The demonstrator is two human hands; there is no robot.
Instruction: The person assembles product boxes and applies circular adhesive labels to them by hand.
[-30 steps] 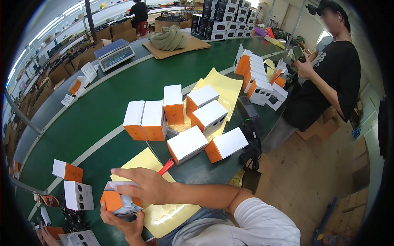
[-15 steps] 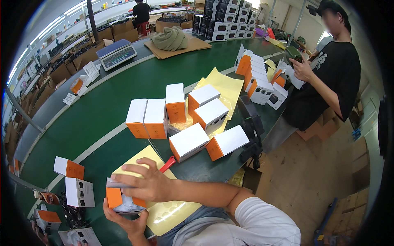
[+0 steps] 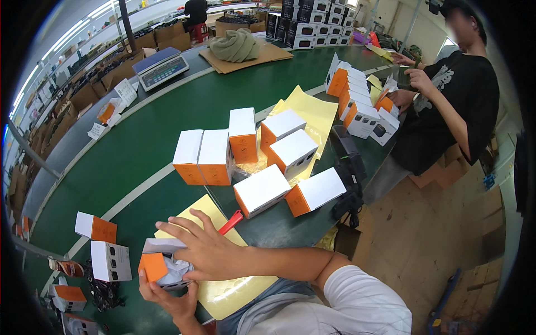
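A small white and orange carton (image 3: 153, 267) stands with its top flaps up, crumpled whitish wrapping (image 3: 177, 269) showing inside. My left hand (image 3: 176, 304) grips it from the near left side, fingers and thumb around its lower part. Over the carton's right side is my right hand (image 3: 215, 251), its fingers spread above the raised white flap and its thumb at the near edge. What lies under the wrapping is hidden. Beneath my right arm is a yellow sheet (image 3: 234, 296), with a red, narrow tool (image 3: 230, 223) beside it.
Several closed cartons (image 3: 262, 190) stand ahead on the green table. More cartons (image 3: 110, 261), black cables (image 3: 109, 293) and a bottle (image 3: 66, 268) are at the left. A scale (image 3: 160, 68) sits farther back. At the right, another person (image 3: 458, 106) works beside a carton row (image 3: 357, 103).
My right fingers have lifted and spread, and more of the wrapping shows. The other person's hands have moved apart, one now down at the cartons. The whole view has shifted slightly.
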